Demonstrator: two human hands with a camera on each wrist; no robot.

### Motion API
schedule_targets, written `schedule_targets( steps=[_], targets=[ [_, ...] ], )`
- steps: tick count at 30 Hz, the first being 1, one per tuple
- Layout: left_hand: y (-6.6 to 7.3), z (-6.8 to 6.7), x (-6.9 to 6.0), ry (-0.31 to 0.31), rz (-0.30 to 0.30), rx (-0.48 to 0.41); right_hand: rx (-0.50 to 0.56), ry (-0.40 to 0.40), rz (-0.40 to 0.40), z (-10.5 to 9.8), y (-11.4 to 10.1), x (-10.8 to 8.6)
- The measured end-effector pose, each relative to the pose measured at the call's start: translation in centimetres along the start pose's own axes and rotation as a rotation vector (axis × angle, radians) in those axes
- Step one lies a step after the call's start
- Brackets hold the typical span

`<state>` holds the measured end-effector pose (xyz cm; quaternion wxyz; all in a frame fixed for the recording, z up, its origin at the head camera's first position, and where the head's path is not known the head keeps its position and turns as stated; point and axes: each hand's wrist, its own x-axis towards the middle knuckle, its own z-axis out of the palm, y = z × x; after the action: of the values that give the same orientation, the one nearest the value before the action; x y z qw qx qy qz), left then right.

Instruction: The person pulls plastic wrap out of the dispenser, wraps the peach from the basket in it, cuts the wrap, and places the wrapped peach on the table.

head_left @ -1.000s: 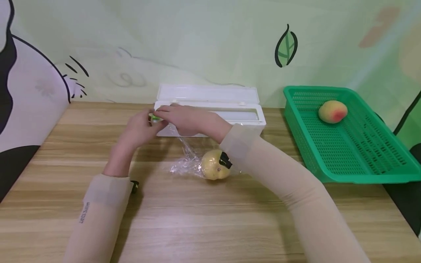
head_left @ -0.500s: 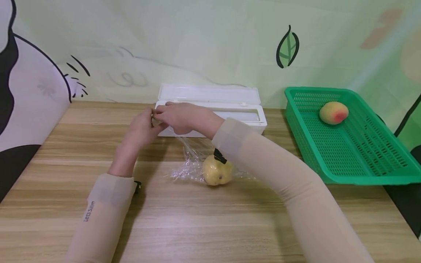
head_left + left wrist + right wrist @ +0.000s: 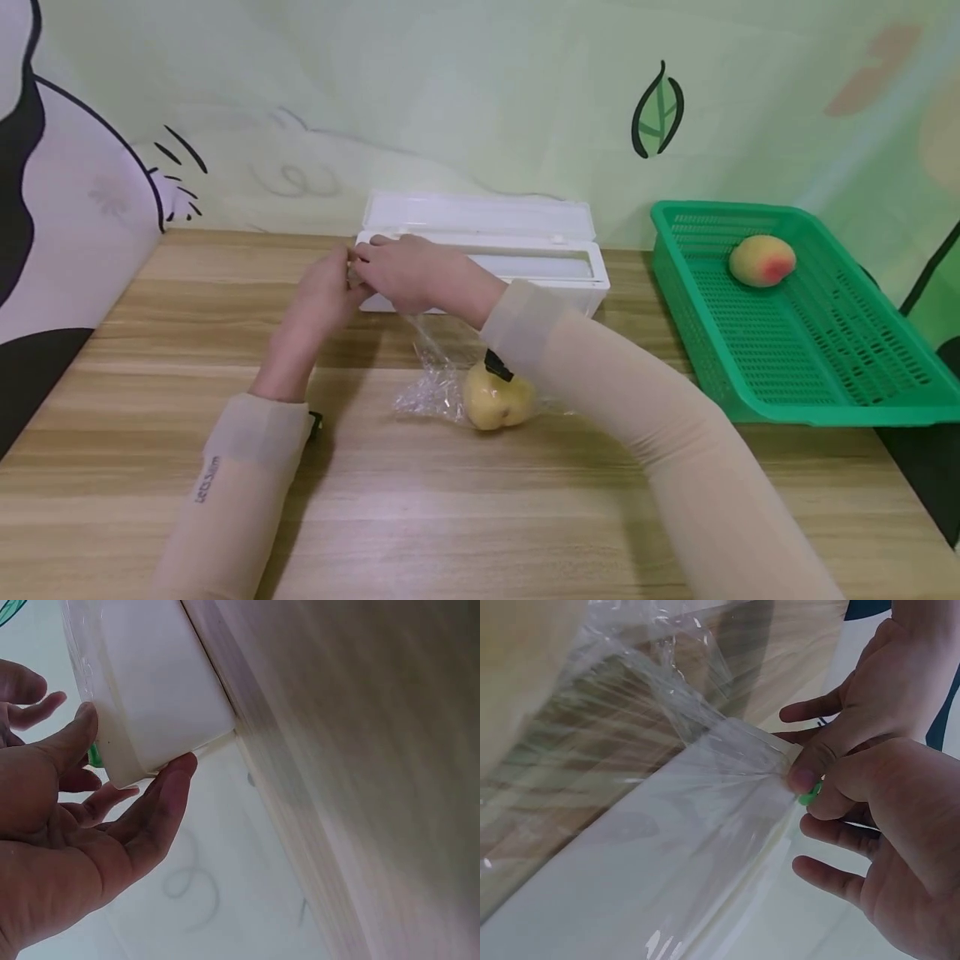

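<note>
At the back, long white box (image 3: 558, 287) crosswise, left fingers (image 3: 169, 802) gripping end, right (image 3: 836, 801) pinching green tab (image 3: 808, 796)

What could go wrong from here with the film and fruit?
1. Clear film gathers in folds near the green piece at the right hand; it might snag or tear unevenly.
2. That film runs down to the yellow fruit; a tug could roll it.
3. The left hand holds only one end of the white dispenser; it may shift.
</note>
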<state>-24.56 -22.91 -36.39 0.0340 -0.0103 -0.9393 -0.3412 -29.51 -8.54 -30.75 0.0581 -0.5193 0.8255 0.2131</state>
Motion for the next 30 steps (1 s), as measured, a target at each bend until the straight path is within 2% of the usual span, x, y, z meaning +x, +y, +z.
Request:
schedule_targets(
  steps=[9,16,22,30],
  targets=[
    [0.0,0.0,-0.1,-0.007,-0.021,0.021,-0.006,0.059,-0.005,0.6,0.0,-0.3],
    [0.0,0.1,0.0,0.013,-0.005,0.045,-0.008,0.054,-0.011,0.6,0.1,-0.8],
    [-0.1,0.2,-0.1,0.041,0.011,0.052,-0.028,0.080,0.009,0.7,0.1,-1.2],
    [0.3,0.3,0.2,0.037,-0.004,0.060,-0.018,0.054,0.027,0.9,0.6,-1.8]
  ],
)
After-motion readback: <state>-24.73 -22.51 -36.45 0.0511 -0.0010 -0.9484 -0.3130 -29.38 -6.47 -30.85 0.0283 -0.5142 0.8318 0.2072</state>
